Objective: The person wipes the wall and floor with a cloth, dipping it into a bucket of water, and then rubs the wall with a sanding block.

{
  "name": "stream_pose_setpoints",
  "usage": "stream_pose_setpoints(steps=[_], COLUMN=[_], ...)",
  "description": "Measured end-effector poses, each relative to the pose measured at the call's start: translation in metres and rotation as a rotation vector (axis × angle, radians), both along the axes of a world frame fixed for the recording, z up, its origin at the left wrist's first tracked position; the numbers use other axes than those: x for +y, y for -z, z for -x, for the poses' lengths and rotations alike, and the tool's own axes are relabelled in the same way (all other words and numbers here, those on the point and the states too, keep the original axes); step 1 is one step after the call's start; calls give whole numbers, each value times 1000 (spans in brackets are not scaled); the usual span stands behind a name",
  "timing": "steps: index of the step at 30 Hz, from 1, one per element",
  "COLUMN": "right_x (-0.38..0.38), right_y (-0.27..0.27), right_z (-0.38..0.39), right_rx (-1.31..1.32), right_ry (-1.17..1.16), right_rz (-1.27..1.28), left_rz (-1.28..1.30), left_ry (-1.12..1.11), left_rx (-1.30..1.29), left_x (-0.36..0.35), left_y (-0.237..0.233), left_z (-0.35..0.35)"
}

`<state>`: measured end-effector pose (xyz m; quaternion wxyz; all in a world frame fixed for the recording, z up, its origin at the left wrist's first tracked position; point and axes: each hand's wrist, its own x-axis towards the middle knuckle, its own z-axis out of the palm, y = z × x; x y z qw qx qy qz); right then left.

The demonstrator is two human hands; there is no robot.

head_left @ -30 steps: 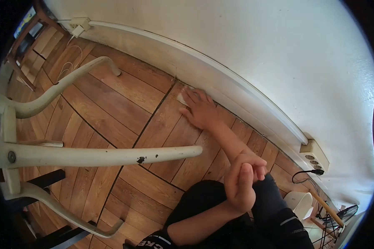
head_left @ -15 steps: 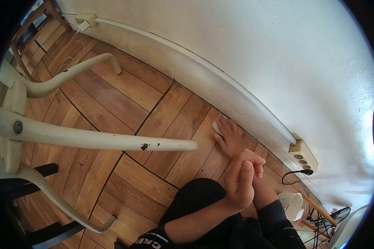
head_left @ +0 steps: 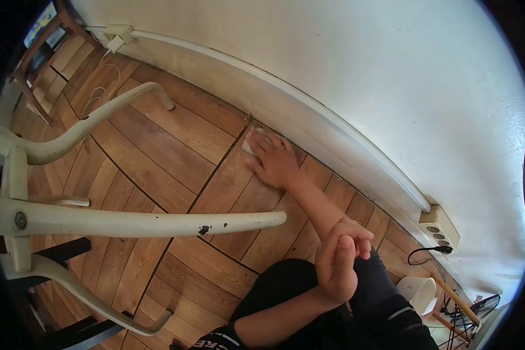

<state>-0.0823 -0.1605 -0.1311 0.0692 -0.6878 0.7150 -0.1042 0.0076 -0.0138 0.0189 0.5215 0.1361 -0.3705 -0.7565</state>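
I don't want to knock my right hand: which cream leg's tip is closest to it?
The middle leg, with the large dark paint chip. The upper leg and lower leg end farther from your right hand.

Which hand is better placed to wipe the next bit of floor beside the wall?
Right, I'd judge: the right hand lies over a white cloth on the floor beside the wall. The left hand is curled by the right forearm, farther back.
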Motion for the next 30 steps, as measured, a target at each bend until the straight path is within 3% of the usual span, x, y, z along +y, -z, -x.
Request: stream_pose_setpoints(steps=[7,10,21,30], right_x=[90,87,-29,16], right_y=[-16,-17,-6,-13], right_z=[8,5,-3,4], right_rx=[-26,-20,42,16], right_ry=[-20,26,85,124], right_rz=[-21,-104,11,21], left_rz=[-10,14,-7,-11], left_ry=[-32,-27,6,10], left_rx=[97,110,26,40], left_x=[9,14,2,3], left_y=[-4,-6,-3,-8], left_z=[1,0,-1,-5])
